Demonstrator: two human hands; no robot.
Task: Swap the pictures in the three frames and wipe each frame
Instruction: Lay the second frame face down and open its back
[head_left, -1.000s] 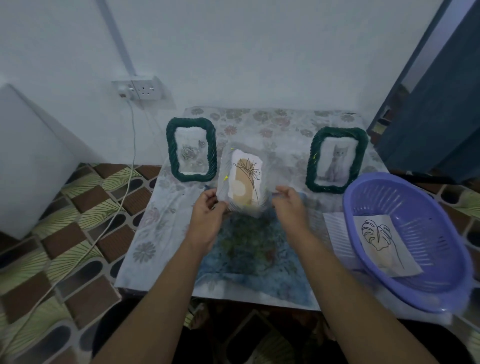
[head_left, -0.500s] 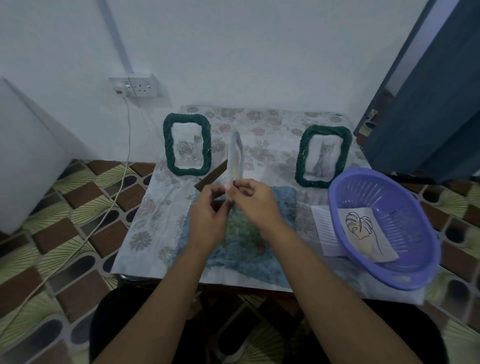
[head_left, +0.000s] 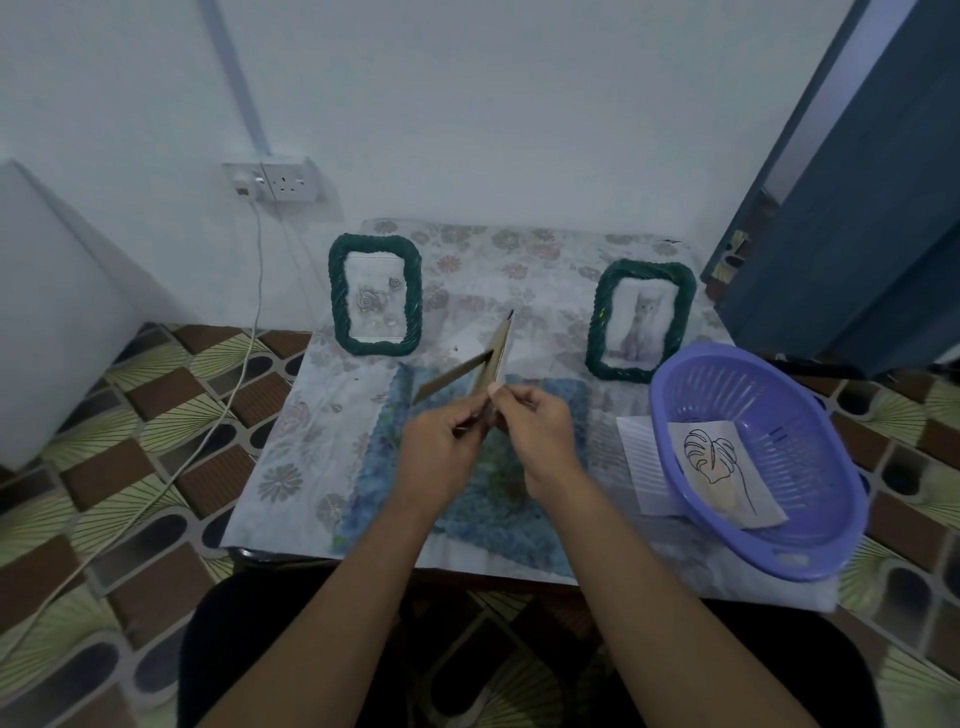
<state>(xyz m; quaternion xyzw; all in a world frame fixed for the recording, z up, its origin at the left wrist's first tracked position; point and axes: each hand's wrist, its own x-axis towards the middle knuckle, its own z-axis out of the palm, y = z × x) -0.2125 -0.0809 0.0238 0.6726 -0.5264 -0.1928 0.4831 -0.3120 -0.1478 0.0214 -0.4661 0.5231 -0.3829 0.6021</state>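
Worktop (head_left: 291, 441): floral cover, set against the wall, straight before you.

Cloth (head_left: 483, 499): blue, mottled, spread on the near middle of the worktop, under your hands.

Basket (head_left: 810, 530): purple slatted plastic, at the right near corner of the worktop. Inside lies a leaf drawing (head_left: 719, 467), flat and face up. A sheet (head_left: 641, 462) striped with fine lines pokes out from under its left side; whether that is ruling or print cannot be told.

Your arms: both bare, reaching in from the bottom edge and meeting over the cloth.

Left frame (head_left: 375, 295): green twisted rim, upright at the back left, holding a faint rose picture.

Right frame (head_left: 641, 319): same rim, upright at the back right beside the basket, holding a cat picture.

Left hand (head_left: 441, 447): fingers curled, thumb and fingertips pinching the lower end of the third frame (head_left: 500, 353).

Right hand (head_left: 535, 431): knuckles up, pinching the same lower end from the right, touching the left hand.

Third frame: held up between the two green ones, turned edge-on to you, brown back, its prop leg swung out to the left.

Socket (head_left: 283, 181): white, on the wall, with a cable (head_left: 249, 332) trailing to the floor.
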